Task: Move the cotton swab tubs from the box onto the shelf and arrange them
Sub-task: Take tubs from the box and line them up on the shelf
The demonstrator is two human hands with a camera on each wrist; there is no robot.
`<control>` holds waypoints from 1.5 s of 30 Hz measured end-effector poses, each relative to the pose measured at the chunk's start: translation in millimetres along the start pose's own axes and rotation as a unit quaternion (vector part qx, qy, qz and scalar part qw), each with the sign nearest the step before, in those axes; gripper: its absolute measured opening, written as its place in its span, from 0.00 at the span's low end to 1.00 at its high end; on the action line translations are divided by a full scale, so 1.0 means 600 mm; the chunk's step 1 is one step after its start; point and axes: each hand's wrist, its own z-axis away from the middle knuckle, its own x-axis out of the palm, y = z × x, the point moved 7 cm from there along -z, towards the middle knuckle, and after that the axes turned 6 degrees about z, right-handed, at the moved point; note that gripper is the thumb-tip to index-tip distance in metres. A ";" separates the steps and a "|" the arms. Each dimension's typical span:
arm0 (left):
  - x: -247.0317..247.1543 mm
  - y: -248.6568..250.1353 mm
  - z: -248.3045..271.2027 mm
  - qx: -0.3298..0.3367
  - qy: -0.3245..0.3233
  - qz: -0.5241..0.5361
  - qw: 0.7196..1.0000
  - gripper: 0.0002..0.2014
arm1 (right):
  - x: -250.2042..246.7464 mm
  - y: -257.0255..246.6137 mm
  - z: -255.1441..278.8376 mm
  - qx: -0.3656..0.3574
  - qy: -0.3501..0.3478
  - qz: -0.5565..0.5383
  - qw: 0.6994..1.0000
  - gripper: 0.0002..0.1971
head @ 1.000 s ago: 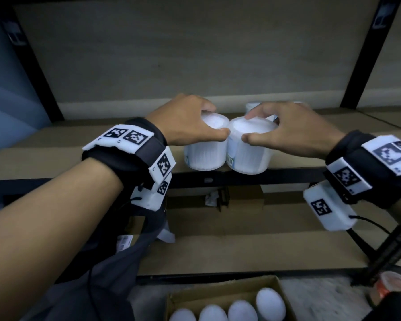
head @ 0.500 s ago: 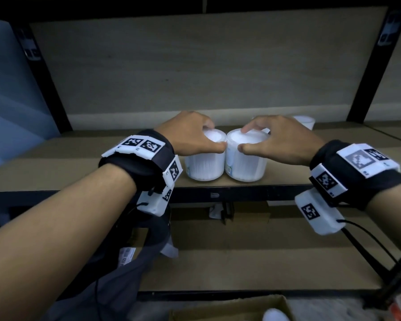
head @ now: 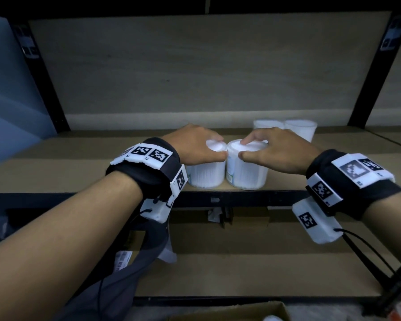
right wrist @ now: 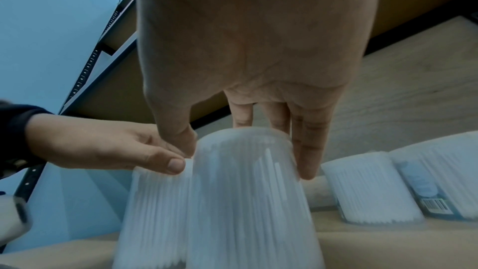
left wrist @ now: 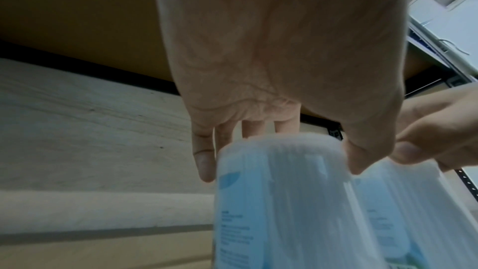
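Two white cotton swab tubs stand side by side, touching, near the front edge of the shelf [head: 218,199]. My left hand [head: 214,148] grips the left tub [head: 206,176] from above, thumb on the near side and fingers over the far rim. In the same way my right hand [head: 252,148] grips the right tub [head: 248,178]. The left wrist view shows the left tub [left wrist: 279,201] under my fingers. The right wrist view shows the right tub [right wrist: 245,201] held the same way. Two more tubs [head: 267,125] [head: 301,129] stand behind at the back right.
The cardboard box [head: 229,311] shows only its top edge at the bottom of the head view. A lower shelf board [head: 264,269] lies below. Black uprights [head: 366,93] frame the bay. The shelf left of the tubs [head: 90,158] is bare board.
Both hands stay on the two tubs at the shelf's front. The head view has tilted upward, so the box has slid almost out of sight and the two back tubs have come into view.
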 end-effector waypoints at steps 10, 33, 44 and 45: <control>-0.001 0.001 0.004 -0.003 0.033 -0.027 0.999 0.33 | 0.008 -0.006 0.005 0.002 -0.015 0.031 0.999 0.24; -0.036 0.026 0.008 0.025 0.038 -0.052 0.998 0.17 | -0.028 -0.049 0.000 -0.031 0.101 0.105 0.989 0.14; -0.030 -0.004 -0.060 -0.003 0.028 -0.042 0.999 0.18 | -0.018 -0.027 -0.068 0.001 0.076 0.077 0.994 0.11; -0.030 -0.007 -0.067 -0.004 0.030 -0.042 0.999 0.18 | -0.017 -0.024 -0.079 0.006 0.073 0.075 0.995 0.11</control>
